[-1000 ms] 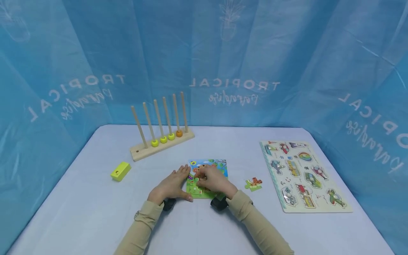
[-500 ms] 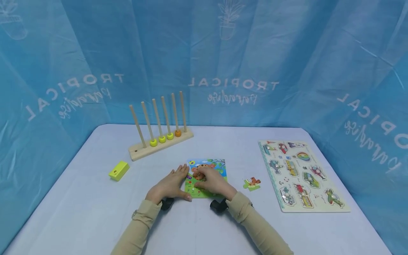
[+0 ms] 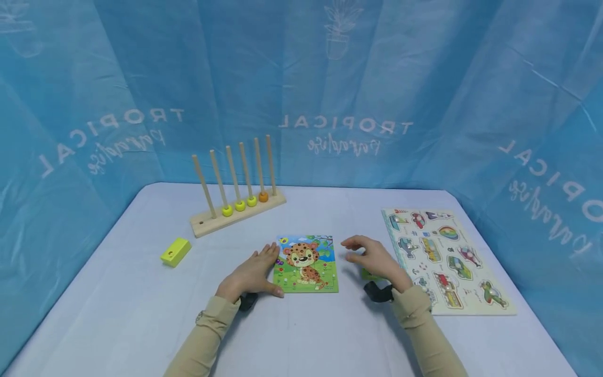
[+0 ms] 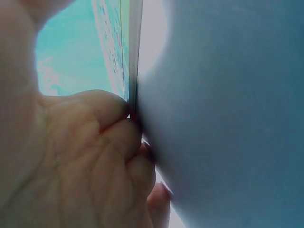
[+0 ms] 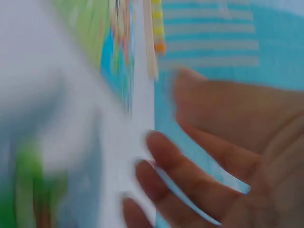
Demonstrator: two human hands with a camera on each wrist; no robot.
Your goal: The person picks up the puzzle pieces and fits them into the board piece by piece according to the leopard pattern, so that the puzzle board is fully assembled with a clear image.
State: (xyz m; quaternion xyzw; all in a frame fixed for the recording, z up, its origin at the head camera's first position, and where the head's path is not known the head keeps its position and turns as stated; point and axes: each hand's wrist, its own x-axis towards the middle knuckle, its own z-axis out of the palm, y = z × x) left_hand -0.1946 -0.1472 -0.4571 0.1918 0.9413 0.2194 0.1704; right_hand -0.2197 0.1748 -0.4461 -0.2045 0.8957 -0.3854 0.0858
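A jigsaw puzzle [image 3: 308, 269] with a spotted cub on green grass lies at the middle of the table. My left hand [image 3: 252, 272] rests beside it, fingers straight, touching its left edge; in the left wrist view the fingertips meet the puzzle's side [image 4: 134, 57]. Off to the puzzle's right, my right hand [image 3: 377, 260] is raised over the table with loosely bent fingers and holds nothing. Beneath that hand a loose green puzzle piece [image 3: 369, 275] is mostly hidden; a blurred green and brown patch shows low in the right wrist view.
Back left stands a wooden peg rack [image 3: 237, 212] with several yellow and orange beads. A yellow block [image 3: 176, 252] lies at left. On the right is a vehicle peg-puzzle board [image 3: 447, 262], partly covered by the right forearm. Blue curtains [image 3: 301, 94] surround the table.
My right hand has left the puzzle and moved right, over the loose piece. The cub picture it covered is now in full view. The left hand stays at the puzzle's edge.
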